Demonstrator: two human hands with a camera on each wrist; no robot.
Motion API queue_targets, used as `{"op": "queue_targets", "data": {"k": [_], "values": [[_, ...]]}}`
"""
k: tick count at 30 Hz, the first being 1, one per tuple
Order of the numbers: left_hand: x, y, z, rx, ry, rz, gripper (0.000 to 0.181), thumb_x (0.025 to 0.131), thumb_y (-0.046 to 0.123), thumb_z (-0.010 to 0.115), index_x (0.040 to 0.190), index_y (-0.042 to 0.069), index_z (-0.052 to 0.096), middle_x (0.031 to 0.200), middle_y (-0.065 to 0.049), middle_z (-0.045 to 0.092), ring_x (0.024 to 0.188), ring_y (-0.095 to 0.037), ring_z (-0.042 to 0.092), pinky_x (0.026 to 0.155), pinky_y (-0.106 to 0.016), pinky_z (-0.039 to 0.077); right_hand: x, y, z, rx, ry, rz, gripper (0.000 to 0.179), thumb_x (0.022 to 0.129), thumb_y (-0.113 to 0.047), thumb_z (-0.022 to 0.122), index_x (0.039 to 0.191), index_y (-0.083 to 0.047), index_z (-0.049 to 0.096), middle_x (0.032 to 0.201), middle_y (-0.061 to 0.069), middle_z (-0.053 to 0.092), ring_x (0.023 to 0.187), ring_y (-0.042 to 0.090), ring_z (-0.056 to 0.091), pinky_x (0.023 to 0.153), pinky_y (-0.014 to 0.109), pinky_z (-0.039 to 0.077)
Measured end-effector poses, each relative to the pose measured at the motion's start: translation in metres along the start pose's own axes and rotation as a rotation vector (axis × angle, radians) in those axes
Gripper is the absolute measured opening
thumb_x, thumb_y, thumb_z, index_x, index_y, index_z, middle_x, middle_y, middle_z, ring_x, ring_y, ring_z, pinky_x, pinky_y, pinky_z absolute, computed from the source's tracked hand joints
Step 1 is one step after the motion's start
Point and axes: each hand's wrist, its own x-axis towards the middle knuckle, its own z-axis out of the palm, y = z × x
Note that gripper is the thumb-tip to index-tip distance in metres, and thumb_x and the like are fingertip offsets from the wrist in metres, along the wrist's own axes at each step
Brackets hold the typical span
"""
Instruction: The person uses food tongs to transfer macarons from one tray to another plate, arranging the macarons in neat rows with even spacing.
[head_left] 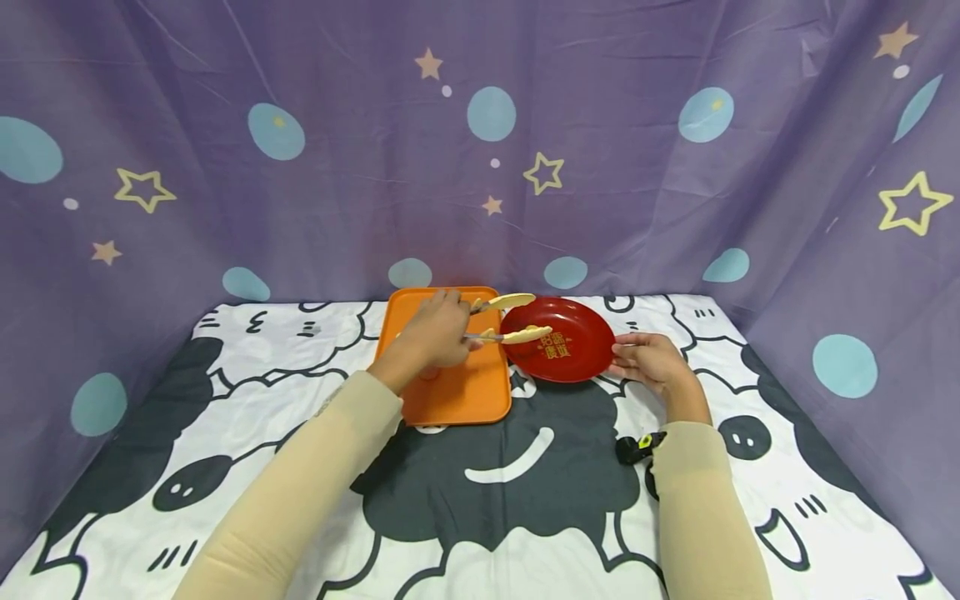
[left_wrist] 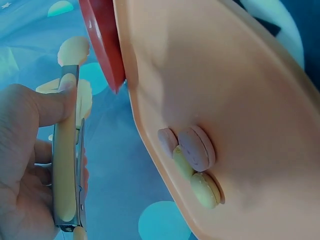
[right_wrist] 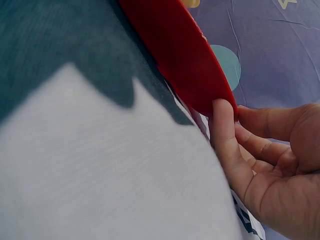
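Note:
My left hand (head_left: 442,329) grips a pair of tongs (left_wrist: 66,165) with cream scalloped tips. In the head view, the tips (head_left: 527,335) stand apart and reach over the left part of a round red plate (head_left: 588,346) with gold characters. Whether anything lies between them, I cannot tell. The plate's right rim is pinched between thumb and fingers of my right hand (head_left: 651,360). Below the left hand is an orange tray (head_left: 457,404). Toward one edge of it, in the left wrist view, sit a pink macaron (left_wrist: 196,148), a smaller pinkish one (left_wrist: 167,142) and two yellowish ones (left_wrist: 206,190).
Under everything lies a black-and-white cartoon sheep cloth (head_left: 525,517). A purple curtain (head_left: 607,225) with stars and blue ovals hangs behind and at both sides. Tray and plate stand side by side at the cloth's far edge. A black wrist device (head_left: 637,447) sits at the right sleeve.

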Motion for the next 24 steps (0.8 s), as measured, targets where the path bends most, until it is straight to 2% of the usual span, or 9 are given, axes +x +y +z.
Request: {"op": "queue_targets", "data": {"k": [6, 13, 18, 24], "values": [[-0.006, -0.003, -0.001, -0.006, 0.013, -0.002, 0.060, 0.094, 0.049, 0.069, 0.126, -0.001, 0.061, 0.107, -0.012, 0.051, 0.099, -0.029, 0.044, 0.086, -0.043, 0.043, 0.000, 0.001, 0.000, 0.006, -0.005, -0.001, 0.037, 0.102, 0.004, 0.053, 0.137, 0.013, 0.045, 0.091, 0.004, 0.069, 0.077, 0.018, 0.073, 0.079, 0.034, 0.060], [-0.016, -0.009, -0.003, -0.005, 0.026, 0.008, 0.068, 0.090, 0.054, 0.072, 0.125, -0.004, 0.061, 0.104, -0.013, 0.052, 0.093, -0.029, 0.045, 0.084, -0.043, 0.043, -0.002, 0.000, 0.000, 0.003, -0.004, 0.005, 0.039, 0.102, 0.004, 0.053, 0.139, 0.013, 0.042, 0.093, 0.005, 0.069, 0.078, 0.018, 0.073, 0.079, 0.033, 0.060], [-0.023, -0.020, -0.003, -0.036, 0.021, -0.002, 0.072, 0.090, 0.054, 0.073, 0.128, -0.005, 0.060, 0.103, -0.014, 0.053, 0.092, -0.031, 0.047, 0.086, -0.044, 0.042, -0.002, 0.000, 0.000, 0.001, -0.003, 0.010, 0.039, 0.102, 0.003, 0.053, 0.139, 0.013, 0.043, 0.093, 0.005, 0.069, 0.078, 0.018, 0.073, 0.079, 0.033, 0.060], [-0.030, -0.038, 0.002, -0.072, 0.033, -0.020, 0.076, 0.087, 0.055, 0.075, 0.128, -0.007, 0.059, 0.109, -0.017, 0.054, 0.103, -0.034, 0.048, 0.093, -0.048, 0.041, -0.003, -0.001, 0.000, -0.010, 0.005, 0.008, 0.041, 0.102, 0.003, 0.054, 0.140, 0.013, 0.042, 0.092, 0.004, 0.069, 0.078, 0.017, 0.073, 0.079, 0.033, 0.060]]}}
